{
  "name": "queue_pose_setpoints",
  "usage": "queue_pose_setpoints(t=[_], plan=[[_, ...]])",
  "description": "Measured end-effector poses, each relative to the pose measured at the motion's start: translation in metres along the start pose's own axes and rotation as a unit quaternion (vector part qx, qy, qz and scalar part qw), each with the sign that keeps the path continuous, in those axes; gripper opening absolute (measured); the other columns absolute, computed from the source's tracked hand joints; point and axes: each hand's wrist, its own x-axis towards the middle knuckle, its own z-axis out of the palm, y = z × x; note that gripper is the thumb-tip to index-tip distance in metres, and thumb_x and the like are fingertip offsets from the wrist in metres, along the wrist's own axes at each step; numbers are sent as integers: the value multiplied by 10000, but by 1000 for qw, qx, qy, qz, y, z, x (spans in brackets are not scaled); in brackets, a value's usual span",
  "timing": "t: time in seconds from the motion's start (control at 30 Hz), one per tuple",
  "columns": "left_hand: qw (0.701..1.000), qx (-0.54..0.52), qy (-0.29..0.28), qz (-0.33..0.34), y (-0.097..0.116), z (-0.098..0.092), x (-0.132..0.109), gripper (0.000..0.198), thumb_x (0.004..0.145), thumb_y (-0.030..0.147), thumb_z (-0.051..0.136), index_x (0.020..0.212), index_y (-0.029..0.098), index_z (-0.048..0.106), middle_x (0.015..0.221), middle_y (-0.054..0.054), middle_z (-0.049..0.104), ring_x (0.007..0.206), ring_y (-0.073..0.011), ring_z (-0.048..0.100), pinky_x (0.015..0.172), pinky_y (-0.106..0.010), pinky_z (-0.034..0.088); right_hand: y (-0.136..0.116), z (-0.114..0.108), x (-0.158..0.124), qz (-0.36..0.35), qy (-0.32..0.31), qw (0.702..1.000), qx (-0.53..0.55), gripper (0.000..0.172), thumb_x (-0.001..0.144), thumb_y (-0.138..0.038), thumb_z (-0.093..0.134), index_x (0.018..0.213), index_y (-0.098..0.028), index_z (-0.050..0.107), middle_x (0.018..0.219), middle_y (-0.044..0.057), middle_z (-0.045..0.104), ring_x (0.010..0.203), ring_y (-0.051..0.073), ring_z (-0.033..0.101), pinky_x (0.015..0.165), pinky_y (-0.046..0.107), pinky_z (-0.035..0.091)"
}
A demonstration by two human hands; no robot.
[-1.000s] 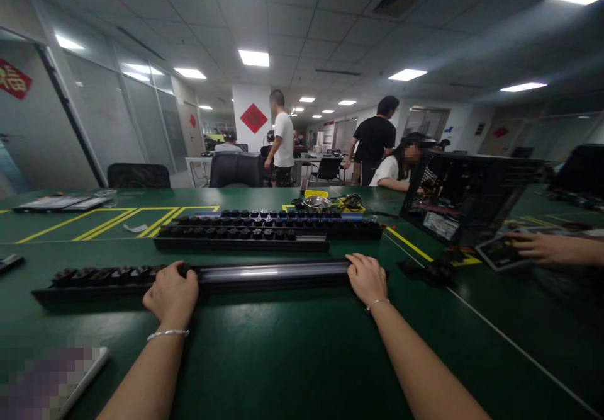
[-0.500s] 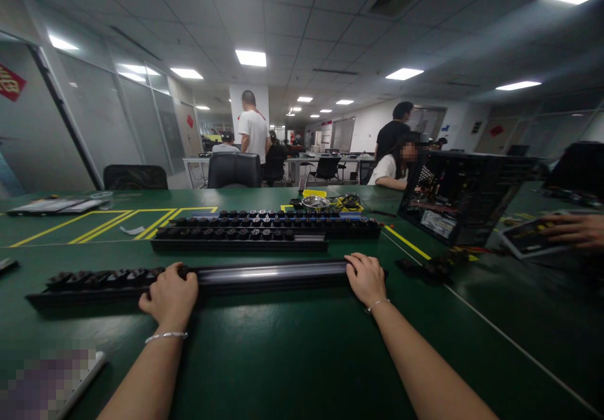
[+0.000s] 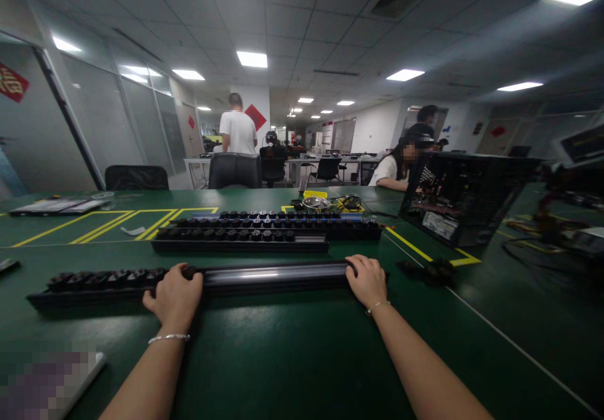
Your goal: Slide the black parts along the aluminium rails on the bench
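Observation:
A long black rail [image 3: 278, 274] lies across the table in front of me. Small dark parts [image 3: 108, 279] stand in a row on its left portion, and the right portion shows a bare silvery strip. My left hand [image 3: 177, 297] is closed at the right end of that row, thumb and index finger around a small black part [image 3: 189, 272]. Gripping the rail's right end is my right hand [image 3: 369, 279], fingers curled over the far edge. The undersides of both hands' fingers are hidden.
Beyond it lie more black rails [image 3: 240, 244] bearing dark round parts. An open computer case [image 3: 472, 199] stands to the right, near a dark clump of parts [image 3: 431, 272]. A metal bowl [image 3: 316, 203] sits farther back. A co-worker [image 3: 391, 171] sits across the table.
My left hand has shifted slightly right along the rail; my right hand stays put. At the far right, another person's hand and the tray-like piece by it have left their place.

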Motion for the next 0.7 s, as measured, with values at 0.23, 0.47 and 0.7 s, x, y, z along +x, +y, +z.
queue_pose_setpoints(t=[0.23,0.47,0.7], plan=[[1000,15,-3,25,1,1,0,437,745,408,397,1084,180,552,1026,-130,642,1004,-287,552,1005,-500,203,0,-2,1,7,-11,1000,-8,356,813,-331,380,1073,-269,614,1140,30,577,1024,220,439,806,350,349],[999,27,4,43,2,2,-1,444,734,405,414,1090,180,555,1001,-121,656,978,-273,570,990,-431,264,-1,-4,1,12,-21,1000,1,364,816,-332,369,1083,-266,608,1151,29,571,1033,223,438,818,361,355],[997,21,7,71,5,-3,-3,459,722,404,439,1090,162,566,980,-123,667,940,-280,589,849,-380,393,-1,-4,1,14,-32,999,5,367,828,-352,356,1091,-268,596,1161,28,563,1051,223,432,830,369,349]])
